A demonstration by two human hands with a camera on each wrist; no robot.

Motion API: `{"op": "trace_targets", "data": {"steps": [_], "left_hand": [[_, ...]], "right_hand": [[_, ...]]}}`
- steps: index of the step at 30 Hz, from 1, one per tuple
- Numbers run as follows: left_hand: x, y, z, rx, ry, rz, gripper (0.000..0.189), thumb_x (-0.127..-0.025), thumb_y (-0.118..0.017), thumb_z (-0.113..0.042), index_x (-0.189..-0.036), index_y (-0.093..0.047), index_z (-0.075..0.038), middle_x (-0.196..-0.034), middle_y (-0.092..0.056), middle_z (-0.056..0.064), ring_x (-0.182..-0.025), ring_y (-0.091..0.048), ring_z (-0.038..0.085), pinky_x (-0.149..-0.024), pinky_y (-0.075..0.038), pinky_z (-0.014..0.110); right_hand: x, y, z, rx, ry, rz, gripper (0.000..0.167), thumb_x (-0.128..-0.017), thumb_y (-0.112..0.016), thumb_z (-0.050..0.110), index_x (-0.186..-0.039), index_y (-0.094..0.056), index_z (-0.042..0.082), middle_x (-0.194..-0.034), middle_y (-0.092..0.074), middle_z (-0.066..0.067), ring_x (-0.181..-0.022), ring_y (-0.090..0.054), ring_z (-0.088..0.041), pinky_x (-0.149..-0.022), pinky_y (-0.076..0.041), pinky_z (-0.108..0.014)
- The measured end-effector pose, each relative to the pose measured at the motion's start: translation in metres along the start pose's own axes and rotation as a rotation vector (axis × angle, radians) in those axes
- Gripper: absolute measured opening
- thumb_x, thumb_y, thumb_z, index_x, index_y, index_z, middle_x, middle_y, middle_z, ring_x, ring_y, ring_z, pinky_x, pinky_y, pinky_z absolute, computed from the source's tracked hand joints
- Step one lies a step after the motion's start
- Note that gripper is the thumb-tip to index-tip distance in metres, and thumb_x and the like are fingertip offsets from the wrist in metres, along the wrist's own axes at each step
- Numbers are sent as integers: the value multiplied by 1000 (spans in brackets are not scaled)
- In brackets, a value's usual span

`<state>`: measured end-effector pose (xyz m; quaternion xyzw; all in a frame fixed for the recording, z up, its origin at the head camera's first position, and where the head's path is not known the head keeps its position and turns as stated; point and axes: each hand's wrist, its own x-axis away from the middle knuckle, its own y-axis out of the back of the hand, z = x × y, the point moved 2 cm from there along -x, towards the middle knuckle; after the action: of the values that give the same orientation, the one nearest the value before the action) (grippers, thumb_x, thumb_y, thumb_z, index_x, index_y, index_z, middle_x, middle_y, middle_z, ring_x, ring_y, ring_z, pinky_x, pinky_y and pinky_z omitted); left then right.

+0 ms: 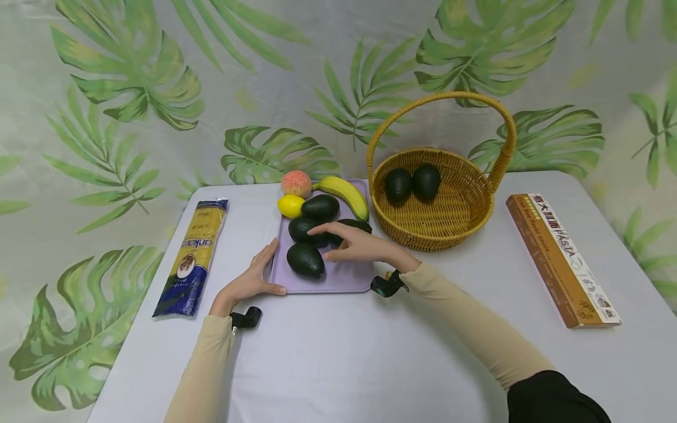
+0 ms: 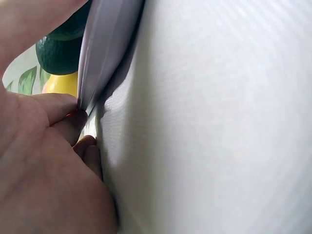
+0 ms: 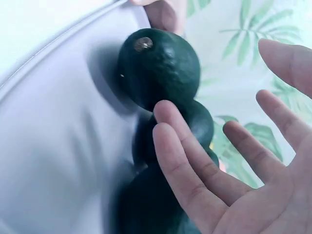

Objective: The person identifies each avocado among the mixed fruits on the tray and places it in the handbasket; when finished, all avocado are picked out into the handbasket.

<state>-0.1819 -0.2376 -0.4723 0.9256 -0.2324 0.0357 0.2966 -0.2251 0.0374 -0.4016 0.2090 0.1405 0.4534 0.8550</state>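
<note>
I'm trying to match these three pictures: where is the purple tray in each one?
Head: the purple tray is near the middle, left of the basket.
Left wrist: only its edge shows, slanting through the upper left.
Right wrist: its surface fills much of the left half.
Shared landmark: dark green avocados on the tray, partly hidden in the left wrist view.

Tray: lilac, rectangular, low-rimmed
Avocados: four on tray, dark green, glossy, whole
Nearest avocado: on its side, near left part of tray
</note>
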Motion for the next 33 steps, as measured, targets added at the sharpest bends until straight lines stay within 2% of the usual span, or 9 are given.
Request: {"op": "trace_targets", "data": {"steps": [5,11,16,19,22,26,30,33], "left_hand": [[0,0,1,10,13,3,118,-74,-84,-25,-155,2,-16,-159,6,13,-143,8,33,-110,-2,60],[0,0,1,21,11,8,118,-74,-84,-26,-155,2,-16,-159,6,13,-143,8,32,-110,-2,61],[1,0,2,24,10,8,118,-74,-83,-26,-155,2,-15,-159,6,13,-143,9,33,-109,-2,62],[1,0,1,20,17,9,118,-74,-83,-26,-155,2,-16,-159,6,13,-143,9,33,-109,-2,62],[1,0,1,10,22,7,118,-74,-83,-28,-155,2,-17,-159,6,13,-143,8,32,-110,-3,61],[0,1,0,7,14,6,118,-74,-83,-28,-155,2,-16,-159,6,13,-143,8,33,-110,-2,61],[-1,0,1,10,10,4,118,-74,-83,-27,-155,2,-16,-159,6,12,-143,8,32,-110,-1,60],[-1,0,2,-3,12,2,118,-74,-84,-27,-155,1,-15,-159,6,13,-143,8,32,-111,-1,59]], "right_hand": [[-14,-12,0,135,10,19,55,-92,-65,22,-142,-44,11,-146,-38,-11,-125,-42,-30,-94,-45,-45],[-23,-20,1,252,-49,68,54,-94,-62,31,-143,-44,20,-149,-36,-2,-129,-38,-18,-98,-41,-41],[-30,-27,1,328,-95,123,52,-95,-60,35,-143,-43,27,-151,-31,-3,-133,-34,-21,-102,-34,-48],[-34,-31,-1,367,-105,126,49,-95,-60,33,-141,-46,28,-150,-31,-2,-134,-32,-22,-103,-33,-48],[-35,-34,-2,348,-78,92,45,-93,-64,24,-137,-52,24,-146,-36,-3,-131,-36,-21,-102,-36,-43],[-30,-30,-2,237,-21,36,41,-90,-67,15,-130,-58,18,-139,-41,-4,-124,-41,-20,-96,-42,-34],[-16,-15,6,124,29,-1,41,-89,-67,16,-129,-59,16,-139,-41,-8,-118,-43,-21,-87,-46,-35],[1,3,12,58,46,-28,42,-90,-66,17,-131,-57,14,-141,-38,-10,-118,-42,-22,-86,-47,-39]]}}
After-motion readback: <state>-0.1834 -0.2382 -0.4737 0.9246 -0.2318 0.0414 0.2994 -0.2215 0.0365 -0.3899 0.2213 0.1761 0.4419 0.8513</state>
